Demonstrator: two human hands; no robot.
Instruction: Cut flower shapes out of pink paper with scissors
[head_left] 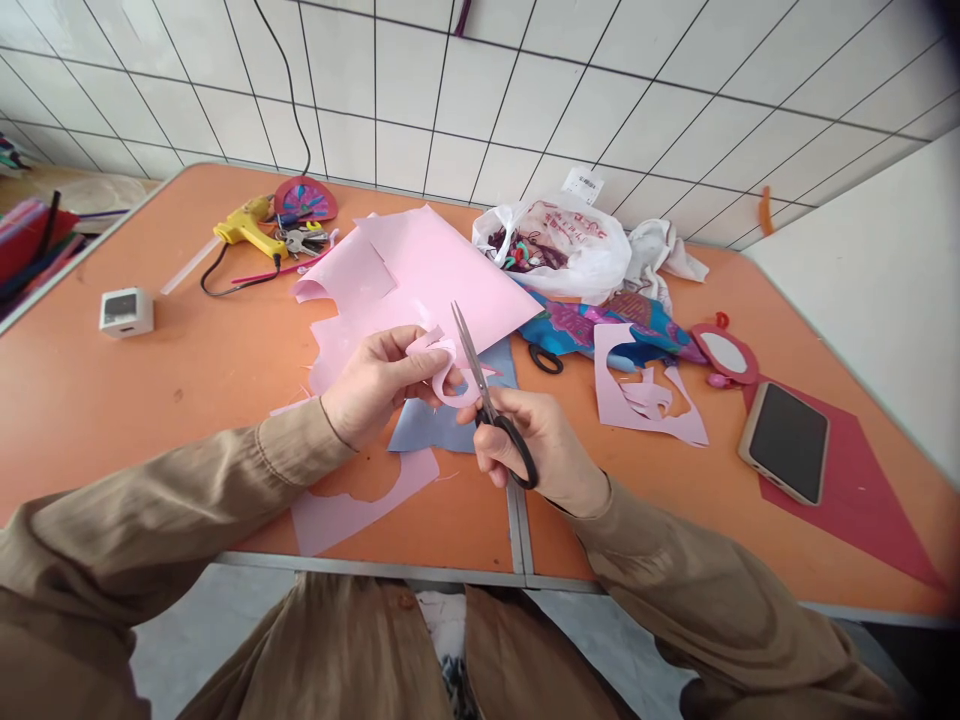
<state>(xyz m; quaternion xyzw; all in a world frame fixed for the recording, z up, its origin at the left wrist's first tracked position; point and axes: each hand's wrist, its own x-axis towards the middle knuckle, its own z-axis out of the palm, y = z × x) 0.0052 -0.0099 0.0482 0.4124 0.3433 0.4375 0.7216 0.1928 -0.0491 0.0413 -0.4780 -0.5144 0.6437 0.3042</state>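
Between the thumb and fingers of my left hand (380, 383) is a curled pink paper cutout (455, 388). My right hand (536, 440) grips black-handled scissors (480, 375), with the blades pointing up and away beside the cutout. From this angle I cannot make out whether the blades touch the paper. Behind both hands lies a large pink sheet (427, 265) with a ragged, cut edge. Under them is a blue-grey sheet (431, 428), partly hidden. A pink offcut (367, 515) with a curved edge rests near the table's front edge.
A yellow glue gun (253, 228) and a white cube-shaped adapter (127, 312) are at the left. Toward the back stands a white plastic bag (592, 245). Blue patterned fabric (585, 325), pink scraps (626, 390), a phone (787, 440) and a red sheet (847, 480) are at the right.
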